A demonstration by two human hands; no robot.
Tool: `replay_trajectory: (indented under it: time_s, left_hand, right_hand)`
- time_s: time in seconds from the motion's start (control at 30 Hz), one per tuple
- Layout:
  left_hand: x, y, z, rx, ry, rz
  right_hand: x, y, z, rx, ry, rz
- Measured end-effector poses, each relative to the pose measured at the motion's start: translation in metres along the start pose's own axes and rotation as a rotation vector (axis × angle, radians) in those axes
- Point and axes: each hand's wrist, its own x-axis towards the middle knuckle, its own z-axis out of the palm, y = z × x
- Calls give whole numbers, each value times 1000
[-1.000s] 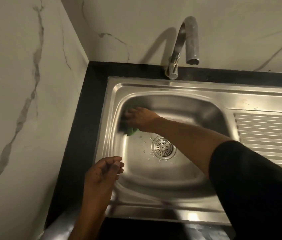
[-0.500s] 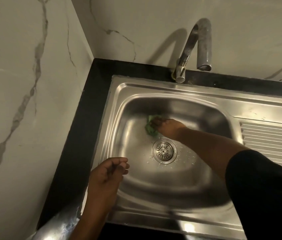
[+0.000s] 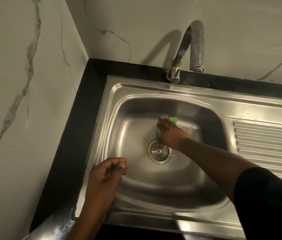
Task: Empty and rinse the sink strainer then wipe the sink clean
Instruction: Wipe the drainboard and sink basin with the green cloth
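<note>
A stainless steel sink (image 3: 136, 110) fills the middle of the head view. Its round strainer (image 3: 159, 151) sits in the drain on the basin floor, with water drops around it. My right hand (image 3: 170, 131) lies flat, fingers straight, pressing a green scrub pad (image 3: 173, 120) against the back of the basin floor, just beyond the strainer. Most of the pad is hidden under the fingers. My left hand (image 3: 107, 172) hovers over the sink's front left rim with fingers loosely curled and nothing in it.
A curved metal tap (image 3: 187, 49) rises from the black countertop (image 3: 78, 118) behind the basin, its spout over the back rim. A ribbed drainboard (image 3: 266, 144) lies to the right. Marble walls (image 3: 24, 84) close in at the left and back.
My right hand has swept the green pad from the basin's far left wall rightwards to the middle back of the floor. The left hand has stayed put.
</note>
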Motion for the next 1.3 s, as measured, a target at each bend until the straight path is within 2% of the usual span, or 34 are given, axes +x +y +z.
replay_trajectory:
  time_s: [0.1, 0.33, 0.63, 0.73, 0.87, 1.03, 1.13, 1.2, 1.23, 1.3]
  left_hand:
    - [2, -3, -4, -8, 6, 8]
    - [4, 4, -5, 31, -58, 49]
    - [2, 9, -7, 22, -99, 89]
    - [1, 8, -7, 24, -121, 87]
    - [0, 9, -4, 22, -135, 100]
    - [1, 11, -2, 27, -142, 113]
    - [0, 11, -3, 5, -144, 119]
    - [-1, 11, -5, -23, -141, 109]
    - [-1, 9, -7, -22, -139, 105]
    - [-2, 5, -10, -4, -128, 100]
  right_hand:
    - [-9, 10, 15, -42, -7, 84]
    - [-57, 33, 40, 26, -109, 385]
    - [-92, -5, 37, -99, -284, 466]
    - [-109, -39, 40, -31, -324, 460]
    - [-122, -96, 45, 126, -507, 388]
    - [-113, -94, 29, 524, -463, 362]
    - [-97, -79, 9, 952, -492, 436]
    - [-85, -60, -3, 1154, -367, 526]
    - [-82, -49, -10, 1161, -282, 581]
    - [-77, -23, -23, 922, -76, 624]
